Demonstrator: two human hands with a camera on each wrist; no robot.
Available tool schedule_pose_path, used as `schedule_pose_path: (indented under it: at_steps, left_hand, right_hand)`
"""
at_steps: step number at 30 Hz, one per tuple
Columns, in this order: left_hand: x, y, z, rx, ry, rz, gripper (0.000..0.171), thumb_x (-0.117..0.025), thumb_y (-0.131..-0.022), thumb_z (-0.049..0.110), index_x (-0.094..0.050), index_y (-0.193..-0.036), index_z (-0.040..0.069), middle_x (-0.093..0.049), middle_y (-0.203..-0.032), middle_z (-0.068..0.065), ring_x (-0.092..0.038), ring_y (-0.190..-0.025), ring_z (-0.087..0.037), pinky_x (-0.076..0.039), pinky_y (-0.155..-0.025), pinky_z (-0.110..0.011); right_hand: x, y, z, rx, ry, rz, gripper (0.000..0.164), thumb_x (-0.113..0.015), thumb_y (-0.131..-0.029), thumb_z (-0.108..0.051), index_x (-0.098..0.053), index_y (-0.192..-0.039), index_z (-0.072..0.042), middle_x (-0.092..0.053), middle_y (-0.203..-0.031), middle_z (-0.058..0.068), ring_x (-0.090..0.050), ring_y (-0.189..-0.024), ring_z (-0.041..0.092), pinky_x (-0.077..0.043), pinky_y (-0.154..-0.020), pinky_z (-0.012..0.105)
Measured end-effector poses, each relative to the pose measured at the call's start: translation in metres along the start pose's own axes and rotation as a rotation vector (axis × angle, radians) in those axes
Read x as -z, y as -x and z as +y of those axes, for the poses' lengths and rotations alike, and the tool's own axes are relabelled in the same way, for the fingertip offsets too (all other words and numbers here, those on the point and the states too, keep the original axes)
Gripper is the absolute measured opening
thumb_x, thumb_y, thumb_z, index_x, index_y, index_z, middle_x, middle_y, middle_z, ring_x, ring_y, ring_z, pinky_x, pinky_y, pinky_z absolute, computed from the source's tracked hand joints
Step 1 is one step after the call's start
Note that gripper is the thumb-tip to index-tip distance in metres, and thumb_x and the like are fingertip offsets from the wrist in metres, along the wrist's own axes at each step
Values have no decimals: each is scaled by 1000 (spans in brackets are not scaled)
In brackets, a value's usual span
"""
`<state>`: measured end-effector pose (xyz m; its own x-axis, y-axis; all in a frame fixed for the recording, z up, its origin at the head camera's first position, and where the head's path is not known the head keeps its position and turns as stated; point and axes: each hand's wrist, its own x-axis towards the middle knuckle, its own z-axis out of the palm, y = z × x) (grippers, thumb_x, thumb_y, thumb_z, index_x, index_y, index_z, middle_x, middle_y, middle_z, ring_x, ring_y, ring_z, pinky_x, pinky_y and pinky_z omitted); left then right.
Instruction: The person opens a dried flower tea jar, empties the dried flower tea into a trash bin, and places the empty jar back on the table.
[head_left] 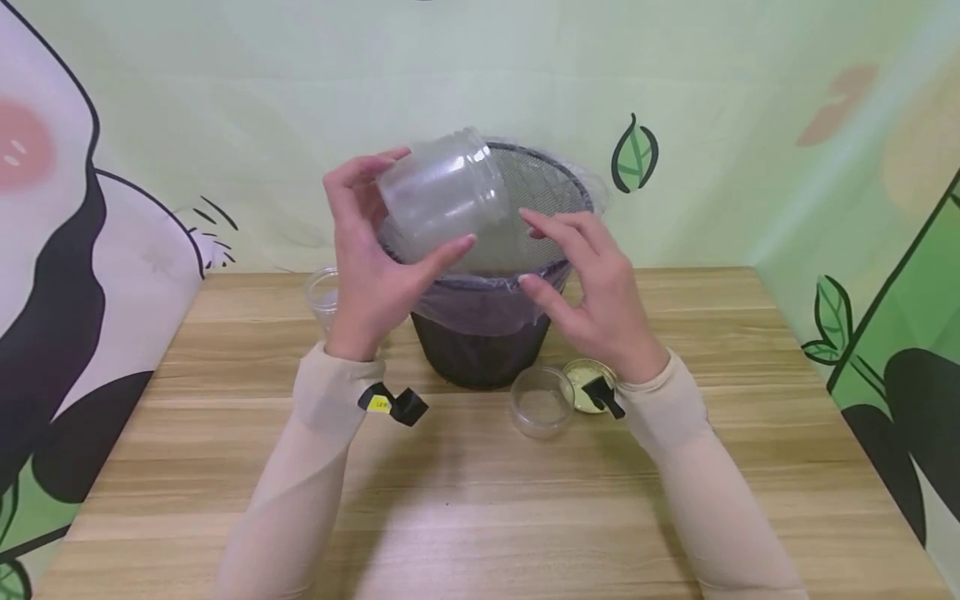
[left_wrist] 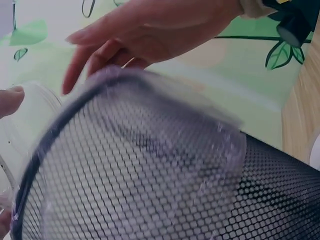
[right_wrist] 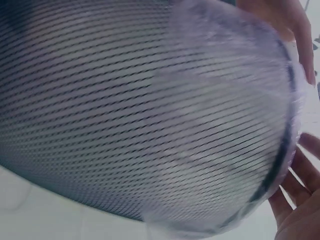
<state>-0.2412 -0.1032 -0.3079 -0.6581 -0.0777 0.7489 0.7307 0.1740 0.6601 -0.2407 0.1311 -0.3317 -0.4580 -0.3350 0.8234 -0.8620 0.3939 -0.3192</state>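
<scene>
A clear plastic jar (head_left: 450, 192) is tilted over the mouth of a black mesh bin (head_left: 483, 350), its open end toward the right. My left hand (head_left: 367, 258) grips the jar from its left, with the thumb below and the fingers behind. In the left wrist view, part of the jar (left_wrist: 35, 102) shows beyond the mesh. A thin see-through bag (head_left: 487, 304) lines the bin and folds over its rim. My right hand (head_left: 592, 283) is beside the bin's right front rim, its thumb and fingers spread apart with nothing between them. Whether its thumb touches the bag I cannot tell.
On the wooden table (head_left: 480, 517), a clear round container (head_left: 542, 402) stands in front of the bin. Beside it lies a round, pale yellow-green item (head_left: 587, 383), partly behind my right wrist. Another clear container (head_left: 322, 292) stands behind my left wrist. A printed backdrop (head_left: 712, 167) rises behind.
</scene>
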Motion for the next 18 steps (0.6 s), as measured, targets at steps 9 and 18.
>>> schedule_pose_path:
  at_steps: [9,18]
  left_hand:
    - [-5,16,21,21,180,-142,87,-93,-75,32,-35,-136,13,-50,-147,-6,-49,-135,-26,-54,-104,-48]
    - [-4,42,34,74,230,-315,88,-87,-74,4,-34,-144,5,-46,-153,-7,-45,-138,-27,-50,-104,-48]
  right_hand:
    - [1,-10,-16,-14,-203,36,81,-57,-102,-53,-32,-159,0,-47,-148,22,-54,-137,34,-47,-116,45]
    - [6,-8,-37,13,-225,80,93,-62,-96,-61,-39,-147,14,-54,-139,27,-62,-120,34,-57,-104,41]
